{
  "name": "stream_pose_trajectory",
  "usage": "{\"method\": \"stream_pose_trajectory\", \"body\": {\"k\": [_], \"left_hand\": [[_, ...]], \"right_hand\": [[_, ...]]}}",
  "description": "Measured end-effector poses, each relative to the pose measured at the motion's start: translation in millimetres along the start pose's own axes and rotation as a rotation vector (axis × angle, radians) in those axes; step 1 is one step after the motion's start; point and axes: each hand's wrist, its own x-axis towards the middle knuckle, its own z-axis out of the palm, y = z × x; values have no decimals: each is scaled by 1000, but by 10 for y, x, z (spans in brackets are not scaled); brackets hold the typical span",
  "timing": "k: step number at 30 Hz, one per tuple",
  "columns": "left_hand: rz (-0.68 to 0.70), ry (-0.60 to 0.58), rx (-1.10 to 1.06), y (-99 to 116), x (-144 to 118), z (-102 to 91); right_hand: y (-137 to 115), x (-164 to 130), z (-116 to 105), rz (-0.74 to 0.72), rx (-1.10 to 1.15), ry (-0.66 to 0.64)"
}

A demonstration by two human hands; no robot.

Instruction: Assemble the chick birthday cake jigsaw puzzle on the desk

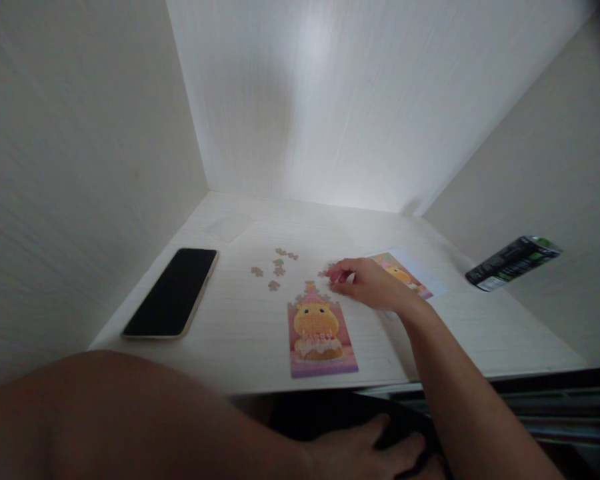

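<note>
A partly assembled jigsaw puzzle (319, 333) lies near the table's front edge, showing a yellow character with a pink hat and a cake. Its upper edge is uneven, with tabs sticking out. My right hand (363, 283) is just above and right of it, thumb and fingers pinched at a puzzle piece (323, 273) that they mostly hide. Several loose puzzle pieces (279, 271) are scattered to the left, mostly with dull backs showing. Below the table edge, my left hand (375, 453) rests low over a dark surface, fingers spread, holding nothing.
A black-screened phone (173, 293) lies on the left. Partly behind my right wrist is a reference picture card (405, 275) on white paper. A dark can (513, 263) stands on the right. Pale panels (305, 100) enclose the white tabletop (240, 333). A clear plastic sheet (227, 227) lies at the back left.
</note>
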Motion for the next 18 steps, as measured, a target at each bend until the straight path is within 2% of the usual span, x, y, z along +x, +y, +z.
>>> {"method": "stream_pose_trajectory", "body": {"k": [5,12,18], "left_hand": [[1,-17,-41,-41,16,-73],[-4,-10,-41,-55,8,-81],[9,-33,-33,-59,22,-98]], "right_hand": [[-3,5,0,35,32,-4],[44,-24,-36,5,393,-127],[-16,-53,-48,35,391,-197]]}}
